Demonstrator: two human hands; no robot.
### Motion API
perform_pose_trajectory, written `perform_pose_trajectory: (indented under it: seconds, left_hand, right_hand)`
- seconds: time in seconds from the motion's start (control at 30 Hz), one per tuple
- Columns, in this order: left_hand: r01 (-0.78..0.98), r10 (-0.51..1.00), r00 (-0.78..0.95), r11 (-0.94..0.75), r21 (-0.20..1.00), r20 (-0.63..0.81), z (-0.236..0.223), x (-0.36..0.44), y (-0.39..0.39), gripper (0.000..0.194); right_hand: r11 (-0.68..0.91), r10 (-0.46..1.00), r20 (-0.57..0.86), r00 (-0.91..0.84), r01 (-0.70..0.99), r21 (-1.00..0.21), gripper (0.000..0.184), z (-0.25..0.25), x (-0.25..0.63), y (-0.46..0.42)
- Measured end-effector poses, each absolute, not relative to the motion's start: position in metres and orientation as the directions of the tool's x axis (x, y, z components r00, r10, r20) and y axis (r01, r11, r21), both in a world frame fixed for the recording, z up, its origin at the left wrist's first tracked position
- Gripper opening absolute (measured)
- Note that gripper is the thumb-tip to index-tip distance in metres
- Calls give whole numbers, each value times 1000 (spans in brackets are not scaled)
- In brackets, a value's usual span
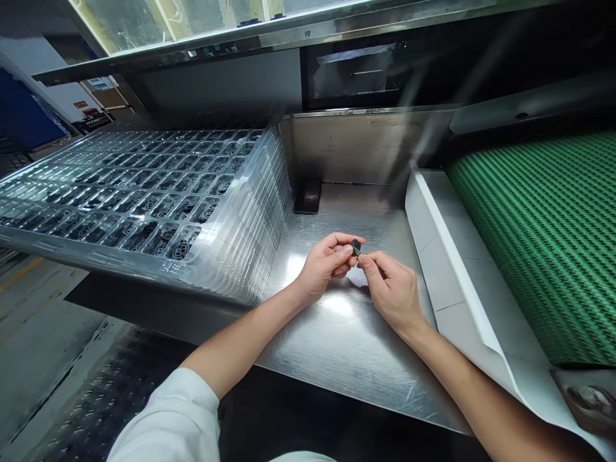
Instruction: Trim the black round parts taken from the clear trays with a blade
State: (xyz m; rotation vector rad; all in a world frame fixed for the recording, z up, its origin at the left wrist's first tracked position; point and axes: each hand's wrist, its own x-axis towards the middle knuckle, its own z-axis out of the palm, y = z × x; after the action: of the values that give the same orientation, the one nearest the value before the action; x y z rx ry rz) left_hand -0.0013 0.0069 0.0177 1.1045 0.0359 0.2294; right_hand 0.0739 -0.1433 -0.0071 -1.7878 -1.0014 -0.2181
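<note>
Above the metal tabletop [337,359], my left hand [330,263] pinches a small black part [356,246] between thumb and fingers. My right hand [392,285] is closed too, its thumb and forefinger meeting at the lower edge of the same part. Whether the right fingers hold a separate small piece there is too small to tell. To the left stands a tall stack of clear plastic trays [260,231]. The top tray's pockets hold several round black parts [181,249] with a ringed pattern.
A green textured conveyor belt [543,237] runs along the right, behind a white upright sheet [443,269]. A dark phone-like slab [307,196] lies at the back of the tabletop, near a metal back wall [356,147]. A lit panel [202,22] hangs overhead.
</note>
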Motion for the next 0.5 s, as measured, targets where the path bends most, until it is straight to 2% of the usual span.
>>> perform_pose_trajectory:
  seconds: [0.5]
  left_hand:
    - [-172, 190, 977, 436, 884, 96, 18, -2, 7, 50]
  right_hand:
    - [-91, 524, 581, 622, 720, -688, 41, -9, 75, -143]
